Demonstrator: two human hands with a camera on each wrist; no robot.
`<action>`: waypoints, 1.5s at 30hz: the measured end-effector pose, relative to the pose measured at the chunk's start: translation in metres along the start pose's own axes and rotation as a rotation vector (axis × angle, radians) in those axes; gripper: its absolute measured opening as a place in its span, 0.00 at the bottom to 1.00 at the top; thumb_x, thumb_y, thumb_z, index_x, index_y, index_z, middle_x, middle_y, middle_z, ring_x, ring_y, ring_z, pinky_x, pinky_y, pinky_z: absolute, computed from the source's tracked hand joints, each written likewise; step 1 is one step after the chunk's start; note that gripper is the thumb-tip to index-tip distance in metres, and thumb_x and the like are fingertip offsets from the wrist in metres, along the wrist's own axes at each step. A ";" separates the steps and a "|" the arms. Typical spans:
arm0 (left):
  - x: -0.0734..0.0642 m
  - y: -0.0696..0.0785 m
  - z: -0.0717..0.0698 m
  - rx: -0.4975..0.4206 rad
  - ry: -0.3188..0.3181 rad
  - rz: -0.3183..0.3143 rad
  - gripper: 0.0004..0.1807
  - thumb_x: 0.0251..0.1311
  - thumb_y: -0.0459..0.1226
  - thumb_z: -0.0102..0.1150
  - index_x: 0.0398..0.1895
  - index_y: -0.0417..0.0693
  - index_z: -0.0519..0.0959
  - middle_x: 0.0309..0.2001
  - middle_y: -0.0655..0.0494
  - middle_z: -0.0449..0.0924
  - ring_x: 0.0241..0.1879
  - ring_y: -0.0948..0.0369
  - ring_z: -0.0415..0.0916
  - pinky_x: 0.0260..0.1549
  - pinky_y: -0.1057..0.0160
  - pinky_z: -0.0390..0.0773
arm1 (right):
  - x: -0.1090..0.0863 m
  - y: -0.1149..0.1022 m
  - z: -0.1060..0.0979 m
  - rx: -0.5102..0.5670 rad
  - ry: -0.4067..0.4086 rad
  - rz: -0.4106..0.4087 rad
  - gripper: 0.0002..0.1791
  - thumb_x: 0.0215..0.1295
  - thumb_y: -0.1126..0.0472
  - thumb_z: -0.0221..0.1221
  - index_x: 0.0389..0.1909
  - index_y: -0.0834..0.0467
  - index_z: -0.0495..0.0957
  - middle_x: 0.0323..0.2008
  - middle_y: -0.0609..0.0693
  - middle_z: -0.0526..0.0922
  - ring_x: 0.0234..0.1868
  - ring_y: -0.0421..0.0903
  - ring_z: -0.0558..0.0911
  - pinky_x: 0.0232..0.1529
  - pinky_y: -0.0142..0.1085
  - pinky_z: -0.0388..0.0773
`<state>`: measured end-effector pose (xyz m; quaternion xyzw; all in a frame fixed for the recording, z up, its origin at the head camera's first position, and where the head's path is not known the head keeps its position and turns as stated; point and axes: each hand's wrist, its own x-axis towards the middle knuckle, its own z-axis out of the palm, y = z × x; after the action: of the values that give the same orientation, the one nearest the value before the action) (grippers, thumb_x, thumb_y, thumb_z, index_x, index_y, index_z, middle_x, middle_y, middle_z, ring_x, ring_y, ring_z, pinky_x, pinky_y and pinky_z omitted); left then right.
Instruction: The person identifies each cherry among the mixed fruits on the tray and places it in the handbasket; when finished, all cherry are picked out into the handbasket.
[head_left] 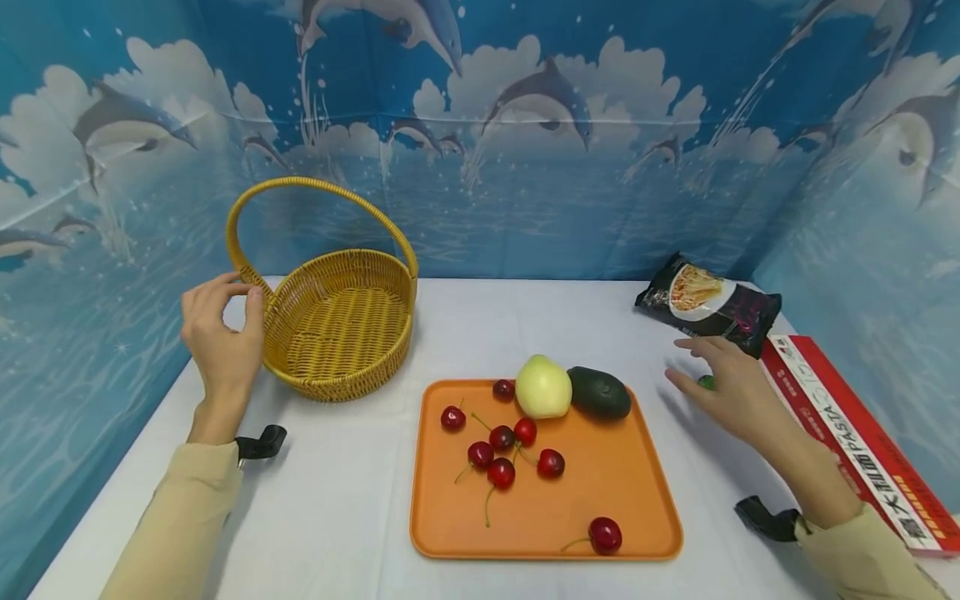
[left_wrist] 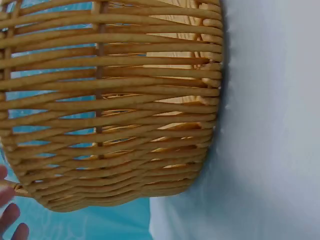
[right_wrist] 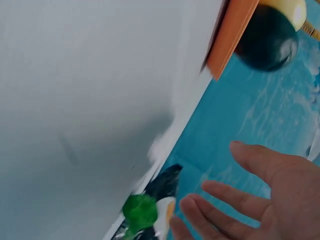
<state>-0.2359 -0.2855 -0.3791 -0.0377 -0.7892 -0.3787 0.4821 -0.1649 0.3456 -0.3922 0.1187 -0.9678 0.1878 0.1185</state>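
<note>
A round woven basket (head_left: 345, 325) with a tall arched handle stands at the back left. My left hand (head_left: 228, 329) is at the left foot of that handle, thumb and index finger pinched together on it. In the left wrist view, the basket's slatted side (left_wrist: 110, 105) fills much of the frame, and fingertips (left_wrist: 7, 195) show at the handle on the left edge. My right hand (head_left: 731, 387) hovers right of the orange tray, fingers extended and nothing held. Partly hidden beneath it is a small bright green object (right_wrist: 140, 211), its kind unclear.
An orange tray (head_left: 622, 492) holds several cherries (head_left: 501, 472), a pale green-yellow round fruit (head_left: 543, 387) and a dark green avocado-like fruit (head_left: 600, 392). A black food packet (head_left: 708, 302) lies at the back right, beside a long red pasta box (head_left: 862, 442). Dolphin-printed cloth (head_left: 510, 208) surrounds the table.
</note>
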 end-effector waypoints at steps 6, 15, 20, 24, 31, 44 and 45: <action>-0.005 -0.011 0.001 0.016 0.017 -0.207 0.16 0.73 0.43 0.62 0.47 0.37 0.85 0.50 0.48 0.85 0.53 0.63 0.75 0.56 0.66 0.71 | -0.001 -0.021 -0.006 0.014 0.052 -0.069 0.27 0.68 0.53 0.70 0.65 0.59 0.79 0.55 0.63 0.84 0.49 0.61 0.84 0.42 0.57 0.85; -0.017 -0.034 0.001 -0.357 -0.135 -0.644 0.21 0.74 0.42 0.61 0.67 0.47 0.75 0.62 0.58 0.80 0.64 0.64 0.73 0.58 0.72 0.72 | -0.005 -0.063 -0.009 0.041 0.126 -0.167 0.27 0.65 0.52 0.72 0.64 0.54 0.81 0.55 0.54 0.87 0.51 0.53 0.85 0.43 0.55 0.85; -0.020 -0.042 0.002 -0.638 -0.237 -0.823 0.33 0.75 0.38 0.60 0.80 0.55 0.65 0.80 0.53 0.64 0.78 0.63 0.62 0.72 0.71 0.64 | -0.010 -0.081 -0.004 0.078 0.131 -0.207 0.28 0.62 0.56 0.75 0.63 0.51 0.82 0.54 0.49 0.88 0.50 0.50 0.87 0.47 0.55 0.85; -0.026 -0.045 0.003 -0.729 -0.307 -0.867 0.36 0.77 0.40 0.57 0.84 0.62 0.58 0.85 0.56 0.53 0.81 0.63 0.55 0.75 0.69 0.59 | -0.013 -0.093 0.002 0.133 0.098 -0.233 0.26 0.63 0.56 0.74 0.62 0.50 0.82 0.53 0.45 0.88 0.49 0.46 0.88 0.47 0.51 0.86; -0.041 -0.047 0.011 -0.852 -0.407 -0.840 0.32 0.81 0.44 0.46 0.84 0.60 0.56 0.80 0.57 0.59 0.78 0.57 0.56 0.74 0.67 0.61 | -0.022 -0.110 0.021 0.253 -0.061 -0.287 0.22 0.65 0.59 0.72 0.60 0.48 0.83 0.54 0.41 0.87 0.48 0.40 0.87 0.51 0.42 0.86; -0.045 -0.043 0.014 -0.846 -0.396 -0.829 0.31 0.80 0.38 0.38 0.84 0.60 0.58 0.81 0.55 0.57 0.79 0.57 0.54 0.72 0.67 0.62 | -0.031 -0.127 0.038 0.378 -0.233 -0.325 0.21 0.68 0.55 0.70 0.61 0.45 0.82 0.54 0.38 0.86 0.53 0.39 0.85 0.54 0.41 0.85; -0.046 -0.043 0.014 -0.849 -0.386 -0.834 0.31 0.79 0.38 0.38 0.84 0.60 0.58 0.81 0.55 0.57 0.79 0.57 0.54 0.72 0.67 0.62 | -0.032 -0.128 0.039 0.375 -0.251 -0.322 0.20 0.69 0.53 0.69 0.61 0.45 0.82 0.55 0.37 0.86 0.54 0.39 0.85 0.55 0.41 0.85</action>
<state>-0.2400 -0.2929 -0.4424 0.0176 -0.5911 -0.8018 0.0856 -0.1070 0.2212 -0.3928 0.3133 -0.8919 0.3260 0.0020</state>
